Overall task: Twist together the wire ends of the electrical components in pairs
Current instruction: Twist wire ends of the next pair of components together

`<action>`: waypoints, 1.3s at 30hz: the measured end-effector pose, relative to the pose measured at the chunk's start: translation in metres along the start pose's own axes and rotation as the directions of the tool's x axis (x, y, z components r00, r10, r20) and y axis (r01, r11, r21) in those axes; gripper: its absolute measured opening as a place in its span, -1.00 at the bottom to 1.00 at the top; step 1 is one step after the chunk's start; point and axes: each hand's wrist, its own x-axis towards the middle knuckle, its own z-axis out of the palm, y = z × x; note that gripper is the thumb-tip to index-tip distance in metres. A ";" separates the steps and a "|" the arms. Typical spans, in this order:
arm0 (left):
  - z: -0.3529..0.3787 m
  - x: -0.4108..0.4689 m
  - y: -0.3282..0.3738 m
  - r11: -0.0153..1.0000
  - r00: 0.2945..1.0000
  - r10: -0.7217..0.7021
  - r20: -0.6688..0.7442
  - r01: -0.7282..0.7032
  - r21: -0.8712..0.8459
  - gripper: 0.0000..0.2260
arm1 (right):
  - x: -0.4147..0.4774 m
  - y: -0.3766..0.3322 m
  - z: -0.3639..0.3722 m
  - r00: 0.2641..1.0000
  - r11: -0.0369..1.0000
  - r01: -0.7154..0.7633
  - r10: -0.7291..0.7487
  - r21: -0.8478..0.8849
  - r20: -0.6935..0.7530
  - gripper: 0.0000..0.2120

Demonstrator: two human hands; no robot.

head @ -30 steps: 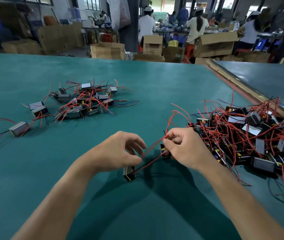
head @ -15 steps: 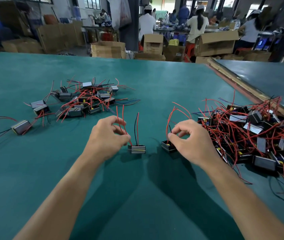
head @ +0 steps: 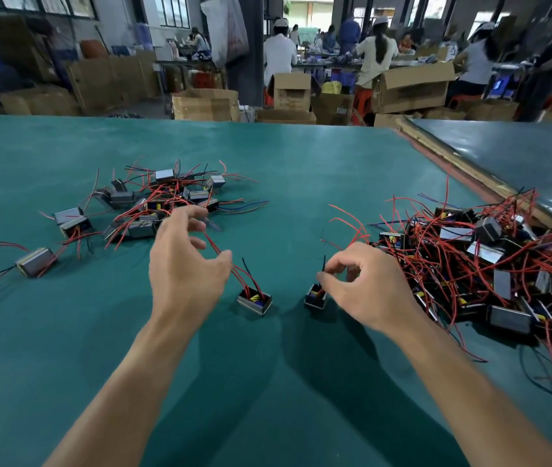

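Loosened since before, the left hand [head: 187, 264] spreads its fingers, thin red wires [head: 244, 279] brushing its thumb.
Their grey metal-cased component [head: 254, 302] stands on the green bench [head: 301, 180] just right; the right hand [head: 362, 291] pinches the neighbouring component's [head: 316, 297] upright black lead [head: 324, 264].

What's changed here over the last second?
The left hand and right hand, close together on red wires a second ago, have drawn apart. The left has loosened, wires running past its thumb; the right now pinches a black wire. The left pile and right pile stayed put.
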 end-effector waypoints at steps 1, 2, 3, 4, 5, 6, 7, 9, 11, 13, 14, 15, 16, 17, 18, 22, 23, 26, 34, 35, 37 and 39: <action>-0.002 0.001 0.003 0.999 0.998 0.031 -0.051 -0.033 -0.030 -0.64 | 0.000 -0.001 0.000 1.000 1.000 0.011 -0.011 -0.002 -0.004 -0.72; -0.004 0.001 0.006 0.996 0.995 0.055 -0.081 -0.061 -0.072 -0.75 | 0.000 -0.002 0.000 1.000 1.000 0.024 -0.024 -0.005 -0.006 -0.68; -0.006 0.000 0.009 0.990 0.993 0.076 -0.089 -0.086 -0.113 -0.85 | 0.000 -0.003 0.001 0.999 0.999 0.037 -0.037 -0.003 -0.008 -0.67; -0.007 -0.002 0.013 0.984 0.992 0.096 -0.087 -0.108 -0.140 -0.92 | 0.000 -0.003 0.002 0.999 0.999 0.046 -0.046 0.001 -0.013 -0.67; -0.008 -0.006 0.017 0.979 0.988 0.120 -0.093 -0.133 -0.152 -0.93 | 0.000 -0.004 0.002 0.998 0.999 0.052 -0.052 0.000 -0.019 -0.69; -0.008 -0.010 0.021 0.974 0.983 0.152 -0.107 -0.167 -0.152 -0.91 | 0.000 -0.005 0.002 0.998 0.998 0.059 -0.059 -0.006 -0.023 -0.72; -0.008 -0.013 0.025 0.968 0.974 0.192 -0.124 -0.209 -0.143 -0.89 | -0.001 -0.005 0.002 0.997 0.997 0.074 -0.074 -0.012 -0.022 -0.76; -0.010 -0.019 0.032 0.949 0.952 0.273 -0.137 -0.290 -0.127 -0.85 | -0.001 -0.005 0.002 0.993 0.993 0.121 -0.121 -0.018 -0.016 -0.83; -0.011 -0.021 0.034 0.939 0.943 0.311 -0.119 -0.324 -0.115 -0.83 | -0.002 -0.004 0.003 0.991 0.991 0.132 -0.133 -0.033 -0.011 -0.86; -0.012 -0.020 0.033 0.949 0.948 0.294 -0.122 -0.305 -0.084 -0.82 | 0.000 -0.002 0.003 0.993 0.992 0.120 -0.120 -0.047 -0.006 -0.87; -0.012 -0.020 0.033 0.958 0.953 0.270 -0.139 -0.279 -0.057 -0.83 | 0.000 -0.002 0.003 0.994 0.993 0.112 -0.111 -0.044 0.010 -0.87; -0.012 -0.019 0.032 0.970 0.959 0.237 -0.155 -0.243 -0.026 -0.84 | 0.001 -0.001 0.003 0.994 0.994 0.106 -0.105 -0.040 0.028 -0.86; -0.013 -0.019 0.032 0.980 0.968 0.198 -0.153 -0.199 0.006 -0.84 | 0.002 -0.001 0.003 0.994 0.994 0.100 -0.098 -0.037 0.043 -0.85; -0.013 -0.018 0.033 0.988 0.980 0.153 -0.128 -0.149 0.037 -0.84 | 0.002 -0.001 0.003 0.995 0.996 0.086 -0.084 -0.031 0.059 -0.84; -0.013 -0.017 0.032 0.992 0.990 0.107 -0.090 -0.101 0.070 -0.84 | 0.002 0.000 0.003 0.995 0.998 0.061 -0.060 -0.013 0.078 -0.85; -0.013 -0.015 0.028 0.997 1.000 0.015 -0.015 -0.013 0.082 -0.78 | -0.001 -0.001 0.006 0.984 0.983 -0.058 0.027 0.172 0.175 -0.92; -0.014 -0.013 0.026 0.998 1.000 -0.004 -0.010 0.005 0.062 -0.78 | -0.001 -0.002 0.006 0.979 0.972 -0.079 0.033 0.220 0.202 -0.93; -0.015 -0.007 0.023 0.990 0.997 -0.060 0.039 0.055 0.132 -0.79 | -0.001 -0.003 0.005 0.961 0.943 -0.136 0.050 0.305 0.271 -0.85; -0.006 -0.006 0.016 0.991 0.940 -0.132 0.316 0.126 0.041 -0.81 | -0.002 -0.008 0.003 0.904 0.847 -0.274 0.065 0.456 0.424 -0.70; -0.005 -0.005 0.016 0.981 0.915 -0.159 0.371 0.188 -0.044 -0.82 | -0.002 -0.008 0.003 0.900 0.840 -0.276 0.054 0.467 0.433 -0.72; -0.005 -0.005 0.019 0.932 0.860 -0.203 0.468 0.316 -0.178 -0.84 | -0.002 -0.011 0.002 0.894 0.826 -0.285 0.046 0.486 0.446 -0.79; -0.004 -0.007 0.024 0.878 0.815 -0.201 0.544 0.396 -0.268 -0.78 | -0.002 -0.013 0.002 0.893 0.819 -0.290 0.046 0.496 0.447 -0.82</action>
